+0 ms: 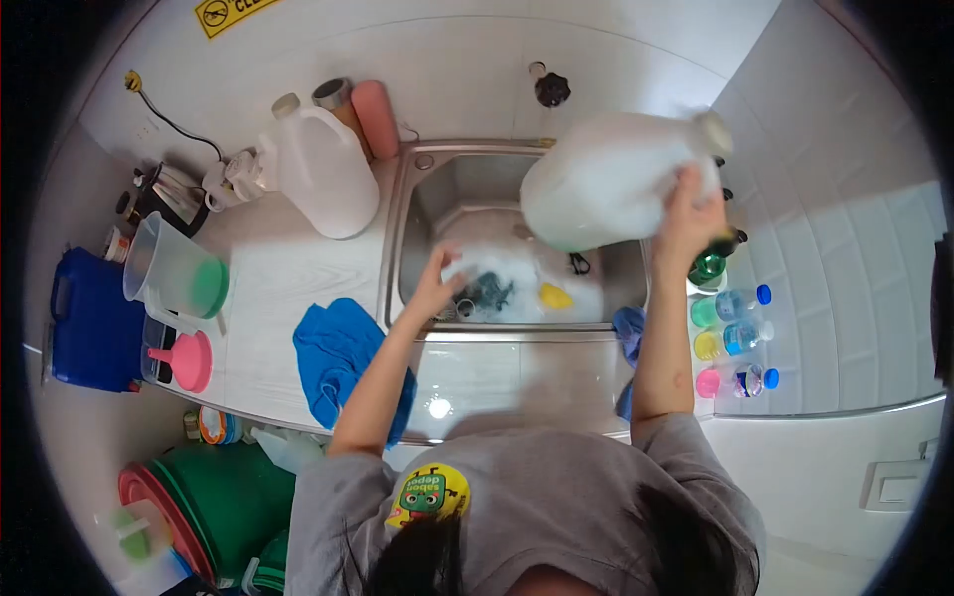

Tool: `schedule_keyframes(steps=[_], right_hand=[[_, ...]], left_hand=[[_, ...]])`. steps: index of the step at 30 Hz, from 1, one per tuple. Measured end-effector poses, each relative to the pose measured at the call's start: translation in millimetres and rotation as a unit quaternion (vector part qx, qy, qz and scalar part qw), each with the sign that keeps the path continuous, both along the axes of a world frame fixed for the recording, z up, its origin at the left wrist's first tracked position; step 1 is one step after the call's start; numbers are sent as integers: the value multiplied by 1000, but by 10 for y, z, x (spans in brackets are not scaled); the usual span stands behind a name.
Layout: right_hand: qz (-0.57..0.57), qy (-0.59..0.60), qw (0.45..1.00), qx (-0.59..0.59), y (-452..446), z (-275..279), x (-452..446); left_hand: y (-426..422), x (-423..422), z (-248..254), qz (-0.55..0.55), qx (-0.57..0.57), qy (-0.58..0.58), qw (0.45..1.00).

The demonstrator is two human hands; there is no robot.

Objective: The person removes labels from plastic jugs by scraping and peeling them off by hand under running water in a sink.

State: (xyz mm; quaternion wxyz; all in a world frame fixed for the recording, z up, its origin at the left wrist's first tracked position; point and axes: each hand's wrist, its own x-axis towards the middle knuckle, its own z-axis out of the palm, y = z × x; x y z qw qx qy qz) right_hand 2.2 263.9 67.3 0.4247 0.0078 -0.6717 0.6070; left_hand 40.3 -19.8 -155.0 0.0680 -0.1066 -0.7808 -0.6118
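A large white plastic jug (606, 184) is tilted on its side over the right part of the sink, its capped neck pointing right. My right hand (693, 221) is closed around its handle. Over the left part of the sink (395, 214), my left hand (439, 283) is open, its fingers apart and nothing in them. Below it, white suds (517, 313) surround dark items (489, 293) I cannot make out. A yellow object (555, 296) lies among the suds, with a small black item (579, 263) farther back.
Another white jug (323, 174) stands left of the sink, beside a pink bottle (374, 119). A blue cloth (343, 363) hangs over the counter's front edge. Several small bottles (740, 338) line the right side. A pink funnel (189, 360) and measuring pitcher (174, 268) are far left.
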Motion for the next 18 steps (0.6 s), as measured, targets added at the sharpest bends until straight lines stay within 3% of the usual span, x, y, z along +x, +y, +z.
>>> schedule_keyframes(steps=[1, 3, 4, 6, 8, 10, 13, 14, 16, 18], right_hand=[[-57, 39, 998, 5, 20, -133, -20], [-110, -184, 951, 221, -15, -1003, -360], [-113, -191, 949, 222, -56, -1146, -258], [-48, 36, 977, 205, -201, -1226, -338], [-114, -64, 971, 201, -77, -683, -180], [-83, -13, 996, 37, -71, -76, 32], [-74, 17, 996, -50, -127, -104, 254], [-69, 15, 996, -50, -169, -421, 119], [-82, -52, 973, 208, -269, -1136, -184], [-62, 141, 965, 212, -459, -926, -166]], left_hand=[[-25, 146, -9, 7, -7, -15, 1000], [-27, 390, 106, 12, -21, -14, 1000], [-31, 538, 235, 14, -39, -11, 999], [-132, 545, 593, 33, -79, 21, 996], [-300, 700, 784, 66, -101, 3, 993], [-512, 864, 801, 82, -107, 18, 991], [-732, 930, 741, 126, -134, 66, 981], [-785, 973, 660, 137, -153, 90, 975], [-883, 1097, 561, 153, -193, 135, 960], [-1036, 1054, 664, 182, -192, 147, 953]])
